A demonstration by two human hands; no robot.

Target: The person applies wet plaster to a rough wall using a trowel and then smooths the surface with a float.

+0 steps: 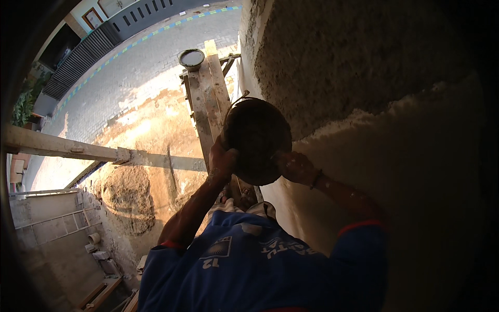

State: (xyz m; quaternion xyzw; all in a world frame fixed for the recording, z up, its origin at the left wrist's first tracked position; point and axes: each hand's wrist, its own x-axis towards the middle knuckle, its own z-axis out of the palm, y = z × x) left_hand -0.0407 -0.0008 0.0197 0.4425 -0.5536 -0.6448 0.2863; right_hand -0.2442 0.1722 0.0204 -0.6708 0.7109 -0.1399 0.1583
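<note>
Bucket (258,138) is being held above the planks (208,96), mouth and axis pointing up toward the person (228,270); left hand (222,160) and right hand (297,167) are gripping it at opposite sides.

The location is an outdoor construction site adjoining a paved street (150,62). Indicators: raised wooden planks (216,75) forming a work platform; a wall (358,62) with a rough area meeting a smoother, coated-looking area along a ragged edge; and a heap of loose material (126,197) on the ground. A slatted gate (78,62) and building front across the street suggest a residential area.
</note>
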